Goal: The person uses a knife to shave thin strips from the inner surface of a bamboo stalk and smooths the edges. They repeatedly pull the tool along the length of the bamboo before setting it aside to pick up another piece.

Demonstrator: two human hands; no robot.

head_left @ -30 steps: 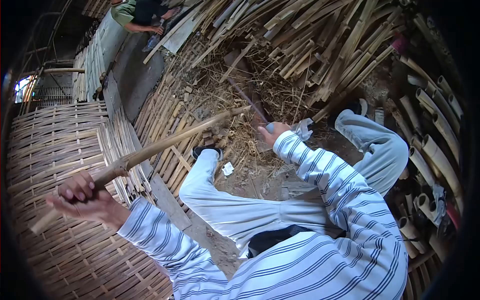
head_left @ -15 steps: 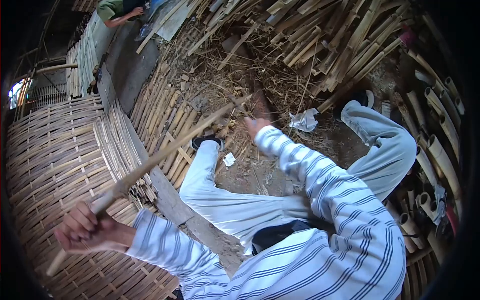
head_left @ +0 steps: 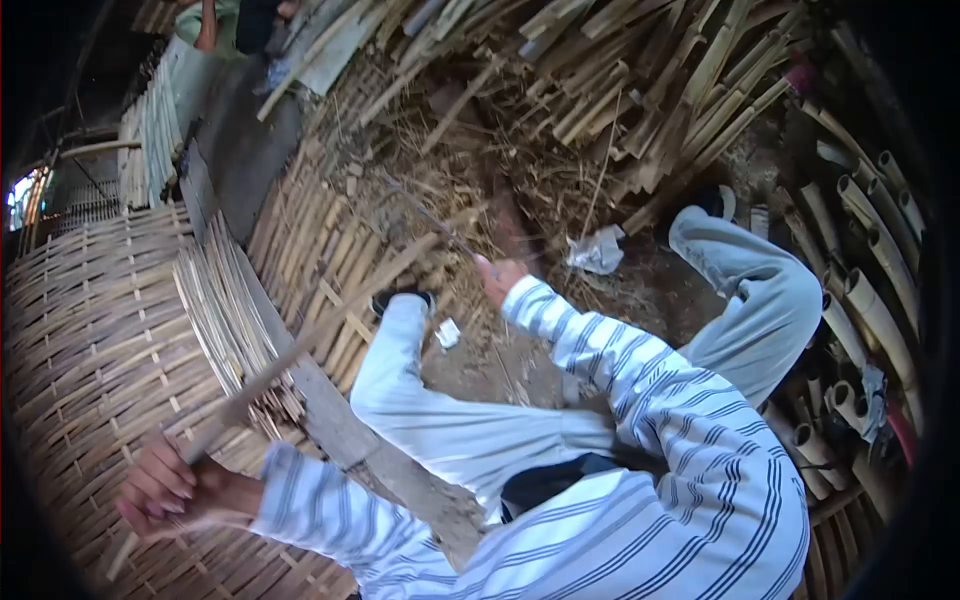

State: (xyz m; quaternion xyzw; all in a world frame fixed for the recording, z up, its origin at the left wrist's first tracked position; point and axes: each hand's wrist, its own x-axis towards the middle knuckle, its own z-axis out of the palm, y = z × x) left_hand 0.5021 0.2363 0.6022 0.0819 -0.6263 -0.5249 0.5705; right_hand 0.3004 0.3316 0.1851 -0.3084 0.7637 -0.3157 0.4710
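A long bamboo strip slants from the lower left up toward the middle of the view. My left hand is wrapped round it near its lower end. Further forward, my right hand is closed on the handle of a thin-bladed knife, whose blade points up and left. The strip's far end lies just left of the knife and right hand; whether they touch is unclear. Beneath them, shavings cover the ground.
Split bamboo is heaped at the top right, with hollow bamboo poles at the right edge. Woven bamboo matting spreads on the left. Crumpled plastic lies beyond my right sleeve. Another person's arm shows at the top left.
The strip's far end has dropped down and left, away from the knife's tip. The blade now points up-left and shows more clearly. My left hand has shifted slightly lower.
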